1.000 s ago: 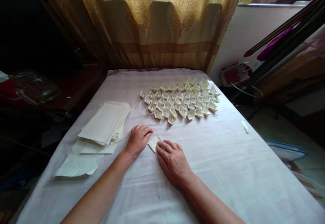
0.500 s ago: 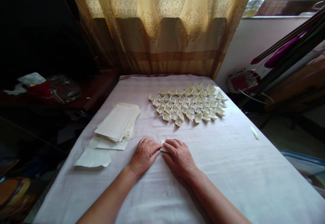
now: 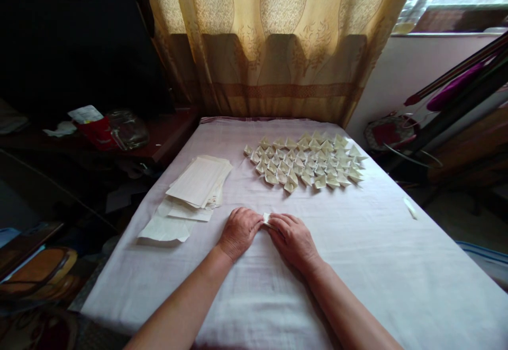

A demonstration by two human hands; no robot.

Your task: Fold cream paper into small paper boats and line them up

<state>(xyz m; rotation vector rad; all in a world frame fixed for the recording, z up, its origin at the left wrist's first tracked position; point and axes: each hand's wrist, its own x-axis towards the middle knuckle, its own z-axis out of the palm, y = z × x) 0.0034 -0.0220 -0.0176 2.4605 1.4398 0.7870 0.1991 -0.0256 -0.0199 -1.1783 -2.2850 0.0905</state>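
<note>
My left hand (image 3: 240,231) and my right hand (image 3: 293,240) lie knuckles up on the white cloth, fingertips meeting over a small folded piece of cream paper (image 3: 266,218). Both hands press and pinch it, and only its top corner shows between the fingers. Beyond them, several small folded paper shapes (image 3: 307,162) lie in a tight cluster. A stack of lined paper sheets (image 3: 198,182) sits to the left of my left hand, with a loose sheet (image 3: 164,229) under its near edge.
The table under the white cloth (image 3: 357,265) ends near the curtain (image 3: 278,43). A paper scrap (image 3: 410,208) lies near the right edge. A dark side table with a jar (image 3: 126,128) stands left; poles and clutter (image 3: 448,96) stand right.
The paper piece, mostly visible beside my right fingers a second ago, is now almost covered as both hands closed together on it. The view has shifted leftward.
</note>
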